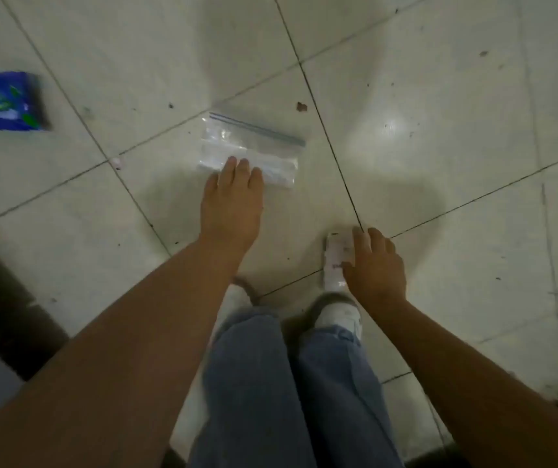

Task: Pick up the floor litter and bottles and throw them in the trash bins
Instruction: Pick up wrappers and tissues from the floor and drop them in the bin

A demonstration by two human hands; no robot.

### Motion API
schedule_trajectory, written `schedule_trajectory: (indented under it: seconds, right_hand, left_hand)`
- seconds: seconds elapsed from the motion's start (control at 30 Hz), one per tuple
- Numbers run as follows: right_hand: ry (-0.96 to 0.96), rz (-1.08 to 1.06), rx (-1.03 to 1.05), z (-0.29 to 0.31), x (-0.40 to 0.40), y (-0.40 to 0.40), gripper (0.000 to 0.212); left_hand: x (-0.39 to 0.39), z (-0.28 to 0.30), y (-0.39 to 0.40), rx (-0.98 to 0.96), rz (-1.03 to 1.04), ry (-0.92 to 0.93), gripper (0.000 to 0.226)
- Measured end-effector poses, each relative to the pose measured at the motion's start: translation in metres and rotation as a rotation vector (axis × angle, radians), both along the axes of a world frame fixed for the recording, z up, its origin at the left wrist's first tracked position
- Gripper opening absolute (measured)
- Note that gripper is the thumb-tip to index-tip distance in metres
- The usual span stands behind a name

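A clear zip-lock plastic bag (254, 146) with a blue seal strip lies flat on the tiled floor ahead of me. My left hand (232, 201) reaches down to it, fingertips on its near edge, fingers together. My right hand (373, 265) is lower right, its fingers curled around a small white paper wrapper (335, 261) just in front of my shoe. A blue snack packet (4, 101) lies on the floor at the far left. No trash bin is in view.
My legs in blue jeans and white shoes (338, 314) fill the bottom middle. A dark object (4, 298) stands at the left edge. Small brown crumbs (301, 106) and specks dot the pale tiles.
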State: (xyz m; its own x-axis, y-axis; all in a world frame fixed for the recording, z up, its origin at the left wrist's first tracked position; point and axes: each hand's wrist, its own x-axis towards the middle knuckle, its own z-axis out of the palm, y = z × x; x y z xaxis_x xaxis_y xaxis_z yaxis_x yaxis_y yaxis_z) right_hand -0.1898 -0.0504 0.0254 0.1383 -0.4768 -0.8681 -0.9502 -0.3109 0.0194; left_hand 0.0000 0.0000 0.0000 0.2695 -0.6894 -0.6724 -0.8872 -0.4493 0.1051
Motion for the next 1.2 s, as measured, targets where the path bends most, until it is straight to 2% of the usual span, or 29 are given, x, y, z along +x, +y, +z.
schedule_trajectory:
  seconds: [0.03, 0.1, 0.17, 0.23, 0.37, 0.47, 0.57, 0.67, 0.73, 0.9, 1.03, 1.13, 1.2]
  right_hand:
    - [0.005, 0.029, -0.031, -0.012, -0.003, 0.000, 0.052]
    - [0.022, 0.094, -0.068, -0.029, -0.008, 0.001, 0.040]
    - [0.045, 0.140, -0.041, -0.037, -0.008, 0.000, 0.032]
    - [0.028, 0.172, -0.035, -0.036, -0.007, -0.002, 0.029]
    - [-0.039, 0.104, -0.126, -0.004, 0.001, -0.025, 0.027]
    - [-0.080, -0.129, -0.133, 0.055, 0.009, -0.048, 0.027]
    - [-0.105, -0.317, -0.163, 0.138, 0.020, -0.083, 0.024]
    - [-0.141, -0.409, -0.223, 0.228, 0.032, -0.124, 0.024]
    - [-0.162, -0.445, -0.260, 0.285, 0.037, -0.156, 0.024]
    - [-0.257, -0.579, -0.366, 0.402, 0.031, -0.259, 0.022]
    - [-0.265, -0.706, -0.377, 0.442, 0.021, -0.357, 0.022]
    - [-0.321, -0.972, -0.179, 0.438, 0.013, -0.429, 0.029]
    - [-0.311, -1.066, -0.080, 0.422, 0.007, -0.475, 0.033]
  left_hand:
    - [0.000, -0.011, -0.003, 0.012, -0.023, -0.021, 0.055]
    - [0.002, -0.033, -0.006, -0.107, -0.033, -0.063, 0.043]
    - [0.004, -0.044, -0.007, -0.168, -0.156, -0.096, 0.031]
    - [0.006, -0.040, -0.012, -0.180, -0.212, -0.077, 0.030]
    - [0.004, -0.006, -0.016, -0.055, -0.080, -0.023, 0.019]
    - [0.001, 0.065, -0.022, -0.100, -0.041, 0.071, 0.016]
    - [0.005, 0.150, -0.044, -0.168, 0.047, 0.079, 0.028]
    - [0.008, 0.250, -0.086, -0.121, 0.168, 0.126, 0.008]
    - [0.012, 0.301, -0.117, -0.095, 0.224, 0.119, 0.023]
    - [0.006, 0.414, -0.222, -0.192, 0.292, 0.280, 0.034]
    - [-0.011, 0.458, -0.318, -0.294, 0.480, 0.404, 0.034]
    - [-0.023, 0.467, -0.391, -0.349, 0.675, 0.507, 0.024]
    - [-0.027, 0.462, -0.438, -0.389, 0.764, 0.519, 0.022]
